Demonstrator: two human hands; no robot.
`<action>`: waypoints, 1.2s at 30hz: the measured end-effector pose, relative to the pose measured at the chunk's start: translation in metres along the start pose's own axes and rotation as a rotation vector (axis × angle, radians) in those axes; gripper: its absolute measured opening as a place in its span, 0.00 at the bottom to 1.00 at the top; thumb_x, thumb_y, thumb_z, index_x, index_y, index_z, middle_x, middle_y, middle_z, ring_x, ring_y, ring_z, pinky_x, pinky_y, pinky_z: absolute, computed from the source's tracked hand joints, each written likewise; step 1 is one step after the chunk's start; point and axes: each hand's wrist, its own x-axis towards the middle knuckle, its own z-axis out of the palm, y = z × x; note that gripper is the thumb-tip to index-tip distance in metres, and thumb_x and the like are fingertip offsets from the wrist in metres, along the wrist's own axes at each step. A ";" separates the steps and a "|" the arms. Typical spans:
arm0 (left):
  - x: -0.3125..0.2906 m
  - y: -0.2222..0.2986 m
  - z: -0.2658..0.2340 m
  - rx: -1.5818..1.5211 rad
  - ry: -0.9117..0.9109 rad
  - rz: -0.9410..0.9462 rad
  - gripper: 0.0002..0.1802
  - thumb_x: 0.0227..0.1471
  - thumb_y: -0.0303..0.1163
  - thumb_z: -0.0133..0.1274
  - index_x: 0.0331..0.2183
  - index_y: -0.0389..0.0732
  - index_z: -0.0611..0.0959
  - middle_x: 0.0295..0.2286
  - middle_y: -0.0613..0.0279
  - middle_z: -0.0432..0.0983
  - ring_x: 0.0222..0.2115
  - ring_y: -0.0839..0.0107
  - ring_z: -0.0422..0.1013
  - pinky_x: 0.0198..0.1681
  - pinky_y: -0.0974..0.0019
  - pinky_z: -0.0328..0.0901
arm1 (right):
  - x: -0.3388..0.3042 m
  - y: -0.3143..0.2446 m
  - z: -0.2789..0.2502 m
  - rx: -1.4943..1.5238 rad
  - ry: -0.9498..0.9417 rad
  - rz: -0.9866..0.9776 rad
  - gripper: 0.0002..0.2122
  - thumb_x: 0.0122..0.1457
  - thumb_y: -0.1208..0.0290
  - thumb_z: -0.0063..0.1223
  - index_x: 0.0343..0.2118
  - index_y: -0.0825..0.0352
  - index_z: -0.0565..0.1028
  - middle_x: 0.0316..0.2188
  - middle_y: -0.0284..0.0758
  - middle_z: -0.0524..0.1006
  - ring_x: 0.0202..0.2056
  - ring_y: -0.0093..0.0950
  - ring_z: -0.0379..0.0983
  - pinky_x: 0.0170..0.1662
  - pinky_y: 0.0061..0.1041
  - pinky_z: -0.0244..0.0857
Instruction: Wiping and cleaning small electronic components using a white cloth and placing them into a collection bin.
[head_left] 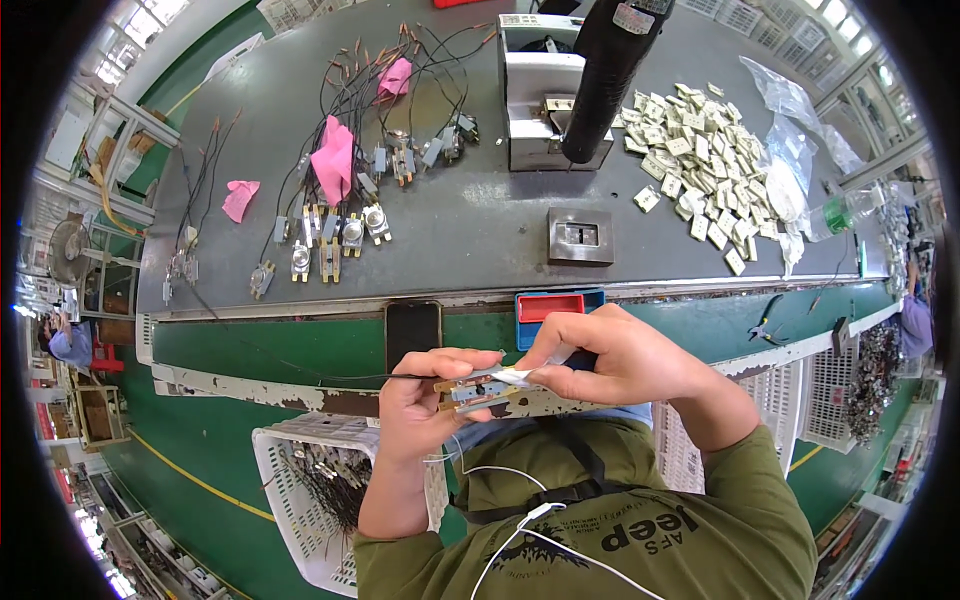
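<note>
My left hand (412, 405) is closed round a small grey-and-brass electrical part (468, 391), held just in front of the bench edge. A black wire (340, 378) runs off leftward from that hand. Thumb and fingers of my right hand (615, 358) pinch a small white piece (513, 377) against the part's right end; whether it is paper, cloth or plastic I cannot tell. Just beyond my hands lie a dark phone (413, 333) and a blue tray with a red inner tray (550, 308).
A black-handled press (540, 90) stands at the back, with a metal block (580, 237) nearer. Cream ceramic-looking pieces (700, 150) are heaped right. Wired parts (330, 235) and pink scraps (333, 160) lie left. Pliers (767, 322) rest on the right ledge; a white basket (290, 480) sits below.
</note>
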 end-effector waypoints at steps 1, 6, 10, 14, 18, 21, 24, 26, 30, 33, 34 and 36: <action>0.000 0.001 -0.001 0.001 -0.005 -0.006 0.29 0.33 0.29 0.70 0.37 0.39 0.72 0.39 0.46 0.74 0.43 0.56 0.73 0.44 0.58 0.71 | 0.001 -0.002 0.000 -0.014 0.008 -0.019 0.04 0.56 0.74 0.51 0.33 0.68 0.73 0.25 0.36 0.78 0.25 0.30 0.75 0.27 0.24 0.64; 0.003 -0.004 -0.006 -0.048 -0.114 0.068 0.27 0.36 0.12 0.62 0.40 0.38 0.72 0.43 0.40 0.71 0.45 0.59 0.71 0.44 0.62 0.71 | 0.001 -0.005 -0.002 -0.019 -0.006 0.000 0.04 0.55 0.75 0.51 0.33 0.68 0.73 0.27 0.37 0.78 0.27 0.34 0.76 0.29 0.25 0.65; 0.003 -0.003 -0.005 -0.042 -0.105 0.080 0.27 0.35 0.13 0.63 0.40 0.38 0.71 0.43 0.40 0.72 0.45 0.58 0.71 0.46 0.60 0.70 | 0.001 -0.002 0.000 -0.018 -0.011 -0.022 0.04 0.55 0.74 0.52 0.33 0.68 0.73 0.26 0.37 0.78 0.26 0.33 0.75 0.28 0.25 0.65; 0.003 -0.002 0.002 -0.040 0.016 -0.003 0.30 0.33 0.30 0.71 0.38 0.40 0.72 0.38 0.46 0.75 0.42 0.57 0.73 0.44 0.59 0.71 | 0.000 0.006 0.003 -0.003 0.046 -0.066 0.04 0.56 0.74 0.52 0.33 0.67 0.73 0.24 0.36 0.77 0.24 0.33 0.75 0.26 0.26 0.63; 0.003 -0.001 0.001 -0.024 0.019 0.008 0.30 0.32 0.31 0.71 0.38 0.40 0.72 0.38 0.46 0.75 0.42 0.57 0.73 0.43 0.59 0.71 | 0.000 0.005 0.002 0.001 0.043 -0.056 0.04 0.56 0.74 0.52 0.33 0.67 0.73 0.24 0.36 0.77 0.23 0.32 0.75 0.26 0.26 0.63; 0.002 -0.001 0.002 -0.032 0.026 -0.001 0.30 0.32 0.31 0.71 0.38 0.40 0.72 0.38 0.46 0.75 0.42 0.57 0.73 0.43 0.59 0.71 | 0.000 0.003 0.001 -0.014 -0.002 -0.016 0.04 0.56 0.74 0.52 0.33 0.67 0.73 0.23 0.36 0.77 0.23 0.32 0.74 0.26 0.26 0.63; 0.003 -0.001 0.002 -0.041 0.021 -0.001 0.30 0.32 0.32 0.71 0.38 0.40 0.71 0.38 0.46 0.75 0.41 0.57 0.73 0.43 0.59 0.71 | 0.000 0.003 0.002 0.009 0.061 -0.034 0.04 0.53 0.79 0.54 0.32 0.69 0.76 0.24 0.35 0.78 0.24 0.23 0.76 0.29 0.20 0.68; 0.003 -0.001 0.002 -0.045 0.020 -0.009 0.30 0.32 0.32 0.71 0.38 0.40 0.71 0.38 0.46 0.75 0.41 0.57 0.73 0.43 0.59 0.71 | 0.000 0.000 -0.001 -0.048 0.003 -0.027 0.04 0.53 0.79 0.54 0.32 0.69 0.76 0.24 0.35 0.78 0.24 0.23 0.76 0.28 0.20 0.68; 0.002 -0.001 0.001 -0.015 0.039 -0.004 0.30 0.33 0.31 0.70 0.38 0.40 0.71 0.39 0.47 0.75 0.42 0.57 0.73 0.44 0.59 0.71 | -0.004 -0.001 -0.008 -0.046 0.002 -0.009 0.04 0.52 0.79 0.55 0.32 0.69 0.76 0.24 0.35 0.78 0.24 0.23 0.76 0.27 0.21 0.68; 0.006 -0.002 -0.003 -0.028 -0.015 0.050 0.28 0.35 0.21 0.66 0.39 0.38 0.71 0.41 0.43 0.73 0.45 0.56 0.71 0.45 0.59 0.71 | -0.006 -0.004 -0.006 -0.051 0.011 -0.009 0.05 0.51 0.80 0.55 0.32 0.70 0.76 0.24 0.35 0.78 0.23 0.24 0.76 0.27 0.21 0.68; 0.007 -0.003 -0.005 -0.038 -0.086 0.110 0.27 0.36 0.12 0.62 0.41 0.37 0.71 0.44 0.39 0.71 0.48 0.56 0.69 0.46 0.60 0.70 | -0.004 -0.002 -0.002 -0.051 0.012 -0.025 0.05 0.51 0.80 0.55 0.32 0.70 0.76 0.24 0.35 0.78 0.23 0.25 0.76 0.27 0.21 0.68; 0.008 -0.003 -0.004 -0.027 -0.082 0.117 0.27 0.36 0.12 0.62 0.41 0.37 0.71 0.44 0.39 0.71 0.47 0.56 0.69 0.46 0.60 0.70 | -0.004 0.000 0.000 -0.053 -0.008 0.016 0.05 0.52 0.80 0.54 0.32 0.70 0.76 0.24 0.36 0.78 0.24 0.25 0.77 0.27 0.22 0.68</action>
